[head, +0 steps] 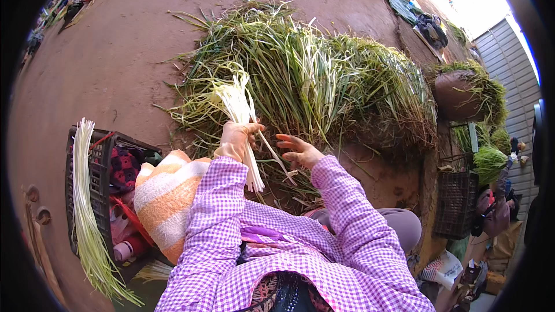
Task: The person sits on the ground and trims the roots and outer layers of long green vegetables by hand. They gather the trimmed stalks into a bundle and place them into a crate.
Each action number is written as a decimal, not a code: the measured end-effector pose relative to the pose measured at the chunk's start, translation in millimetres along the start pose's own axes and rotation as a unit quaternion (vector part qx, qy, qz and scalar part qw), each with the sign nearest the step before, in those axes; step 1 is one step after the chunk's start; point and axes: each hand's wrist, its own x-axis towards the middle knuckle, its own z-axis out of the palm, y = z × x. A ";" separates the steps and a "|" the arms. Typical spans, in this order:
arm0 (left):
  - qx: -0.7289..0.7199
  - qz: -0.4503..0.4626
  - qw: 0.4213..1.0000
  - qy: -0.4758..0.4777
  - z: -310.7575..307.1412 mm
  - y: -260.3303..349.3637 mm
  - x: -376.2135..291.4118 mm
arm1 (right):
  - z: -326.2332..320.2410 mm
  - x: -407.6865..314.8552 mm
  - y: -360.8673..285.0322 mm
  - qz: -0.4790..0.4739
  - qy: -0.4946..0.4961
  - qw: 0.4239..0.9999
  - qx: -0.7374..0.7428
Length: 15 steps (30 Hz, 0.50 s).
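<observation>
My left hand (234, 139) is closed around a bunch of pale, whitish chive-like stalks (234, 99). Their cut-looking ends point toward me and their yellow-green leaf tips point away. One thin stalk (275, 156) slants out from the bunch toward my right hand (303, 151). That hand hovers just to the right with its fingers apart, and I see nothing held in it. Beyond both hands lies a big heap of long green leafy plants (299, 69), with brown roots along its near side.
A black plastic crate (102, 173) at left holds cloth and a pink-capped bottle (123, 250); a long bundle of pale stalks (84, 208) lies over its side. A striped towel (173, 199) is by my left arm. At right are another crate (455, 203) and a person (496, 212).
</observation>
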 end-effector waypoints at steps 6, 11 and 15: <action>-0.017 0.028 0.998 0.049 -3.1 -6.7 -5.5 | 10.1 8.8 53.5 0.087 -0.180 0.979 -0.044; -0.056 0.018 0.996 0.065 3.4 -8.1 -3.4 | -38.2 -3.6 153.9 0.285 -0.151 0.706 -0.630; -0.012 -0.007 1.000 0.018 1.5 -12.4 -2.5 | -58.2 -28.1 125.1 0.329 -0.075 0.697 -0.633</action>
